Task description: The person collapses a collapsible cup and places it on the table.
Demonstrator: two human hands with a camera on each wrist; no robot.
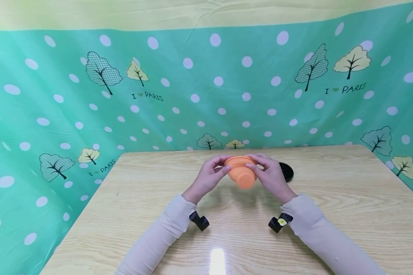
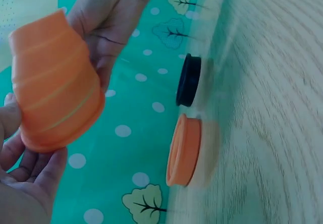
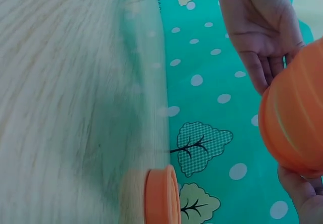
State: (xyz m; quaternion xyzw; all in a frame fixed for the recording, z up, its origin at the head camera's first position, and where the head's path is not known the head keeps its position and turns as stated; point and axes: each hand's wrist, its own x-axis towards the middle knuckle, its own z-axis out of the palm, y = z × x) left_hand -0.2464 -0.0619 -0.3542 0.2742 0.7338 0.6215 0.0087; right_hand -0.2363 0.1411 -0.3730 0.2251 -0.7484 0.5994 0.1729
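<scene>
An orange collapsible cup [image 1: 241, 170] with ridged sides is held up above the table, its narrow base tilted towards me. My left hand [image 1: 210, 175] grips it by the left side of the wide rim, thumb on the near side. On the opposite side, my right hand [image 1: 270, 174] holds the rim in the same way. Both wrist views show the fingers at the cup's rim, with the cup [image 2: 55, 82] stretched out to its ridged length. What lies inside the cup is hidden.
On the table behind the hands sit a black round piece [image 1: 286, 172] and a low orange ring-shaped piece [image 2: 184, 151]; the head view hides the orange one. A green dotted curtain [image 1: 199, 84] hangs at the back of the wooden table [image 1: 151, 172].
</scene>
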